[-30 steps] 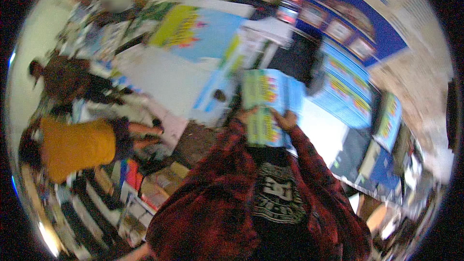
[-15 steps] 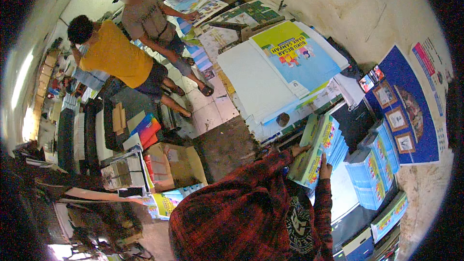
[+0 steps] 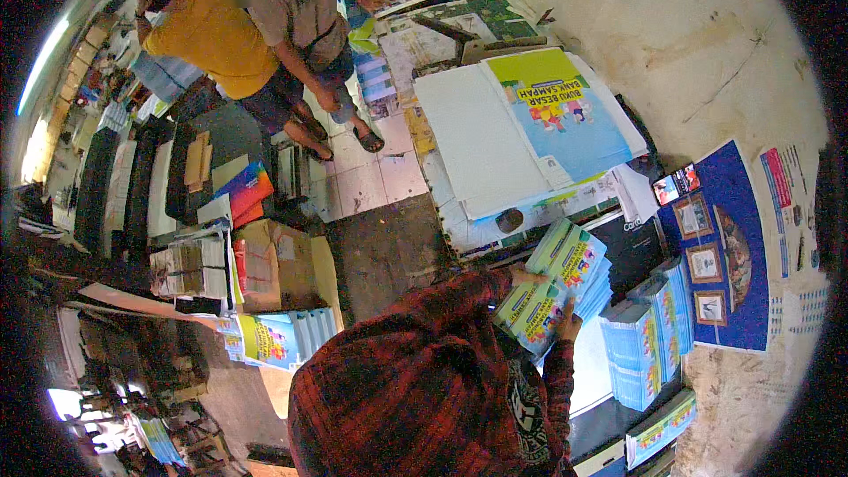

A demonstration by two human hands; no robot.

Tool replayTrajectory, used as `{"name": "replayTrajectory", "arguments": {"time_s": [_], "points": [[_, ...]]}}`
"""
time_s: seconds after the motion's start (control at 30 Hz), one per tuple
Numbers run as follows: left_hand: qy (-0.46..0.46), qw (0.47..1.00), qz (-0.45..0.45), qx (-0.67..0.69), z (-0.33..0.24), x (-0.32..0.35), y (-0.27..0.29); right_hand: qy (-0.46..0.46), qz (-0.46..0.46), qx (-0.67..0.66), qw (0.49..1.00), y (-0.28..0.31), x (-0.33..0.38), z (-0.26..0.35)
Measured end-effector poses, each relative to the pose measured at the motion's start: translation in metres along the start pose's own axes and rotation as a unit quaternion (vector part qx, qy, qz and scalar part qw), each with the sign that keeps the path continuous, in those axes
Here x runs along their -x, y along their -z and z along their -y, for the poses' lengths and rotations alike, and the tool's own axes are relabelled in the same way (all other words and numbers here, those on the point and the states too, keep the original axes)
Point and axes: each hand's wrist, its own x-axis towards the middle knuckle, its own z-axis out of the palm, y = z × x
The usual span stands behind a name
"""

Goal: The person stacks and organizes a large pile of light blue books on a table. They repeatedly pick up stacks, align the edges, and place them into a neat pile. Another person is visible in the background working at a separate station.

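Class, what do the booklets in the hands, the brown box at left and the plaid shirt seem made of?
Booklets: paper, covers perhaps glossy; bright print, thin layered edges. Brown box: probably matt cardboard; stiff, flat tan panels. Plaid shirt: matt cloth, perhaps flannel; soft folds.

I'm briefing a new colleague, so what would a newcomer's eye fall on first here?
Probably the large green-and-blue printed sheet, lying beyond the hands, right of centre. Nearer, similarly coloured booklets lie at the left hand and right hand. A bright yellow shirt on someone standing at upper left and the blue board at far right also stand out.
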Motion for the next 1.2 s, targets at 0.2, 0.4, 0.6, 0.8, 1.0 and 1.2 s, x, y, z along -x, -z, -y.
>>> {"name": "replayTrajectory", "arguments": {"time_s": [0.2, 0.4, 0.6, 0.8, 1.0, 1.2], "points": [[-0.008, 1.000, 0.000, -0.013, 0.001, 0.000, 0.001, -0.034, 0.039, 0.048, 0.998, 0.014, 0.009, 0.010], [-0.002, 0.999, 0.005, -0.034, 0.008, -0.001, 0.007, -0.068, -0.032, 0.261, 0.963, 0.006, -0.003, 0.008], [0.021, 0.996, 0.082, 0.015, -0.011, 0.022, 0.022, -0.047, -0.042, 0.231, 0.971, 0.013, -0.004, 0.006], [0.060, 0.995, 0.016, -0.077, -0.016, 0.031, 0.013, -0.057, -0.085, 0.143, 0.984, 0.011, -0.011, -0.030], [0.036, 0.997, 0.055, -0.048, 0.021, 0.014, 0.016, -0.064, -0.107, 0.164, 0.979, 0.021, -0.010, -0.043], [-0.033, 0.976, 0.046, -0.209, 0.032, -0.002, 0.030, -0.106, -0.068, 0.094, 0.988, 0.011, 0.007, 0.010]]}}
